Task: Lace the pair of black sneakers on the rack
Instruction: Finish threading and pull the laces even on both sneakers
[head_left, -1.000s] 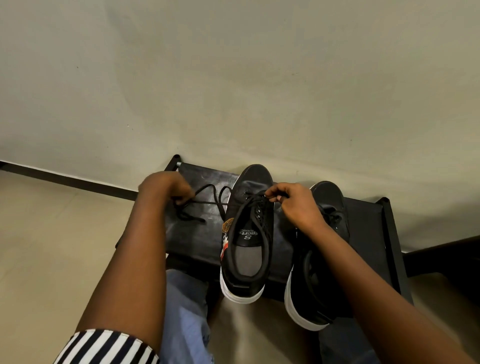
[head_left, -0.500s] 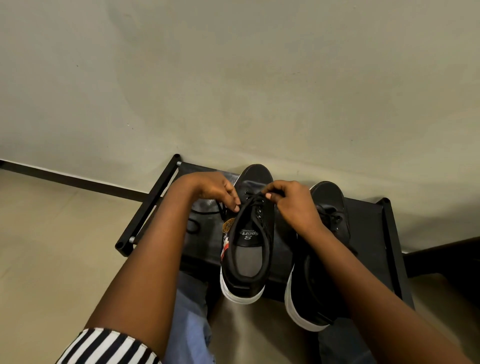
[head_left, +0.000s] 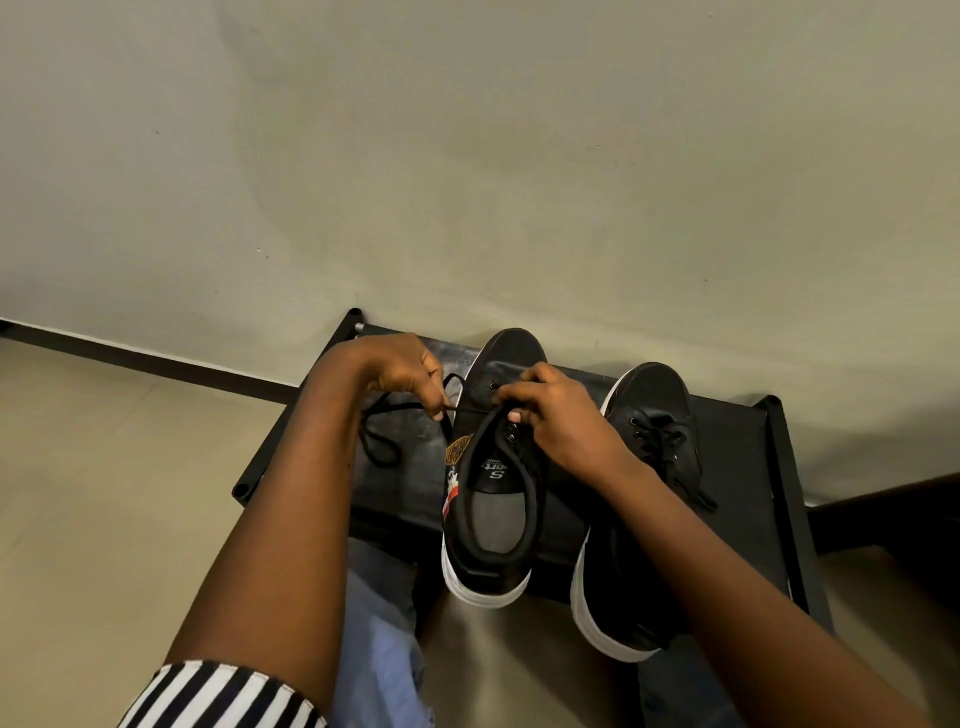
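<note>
Two black sneakers with white soles stand toe-to-wall on the black rack (head_left: 737, 457). The left sneaker (head_left: 493, 514) has open eyelets and a grey insole. A black lace (head_left: 382, 441) runs from its eyelets and loops loosely over the rack to the left. My left hand (head_left: 400, 371) pinches the lace just left of the shoe's eyelets. On the shoe's right eyelet row lies my right hand (head_left: 558, 415), its fingers curled and holding that side. The right sneaker (head_left: 644, 467) is laced, its heel partly hidden by my right forearm.
The rack stands against a pale wall (head_left: 467, 156), with a dark baseboard (head_left: 156, 361) running left. Beige floor (head_left: 104, 493) lies to the left. My knees in blue jeans (head_left: 384, 623) are right below the rack's front edge.
My left hand went from the rack's left side to the shoe's eyelets, then drew back a little to the left with the lace pinched. The right hand stayed on the left sneaker.
</note>
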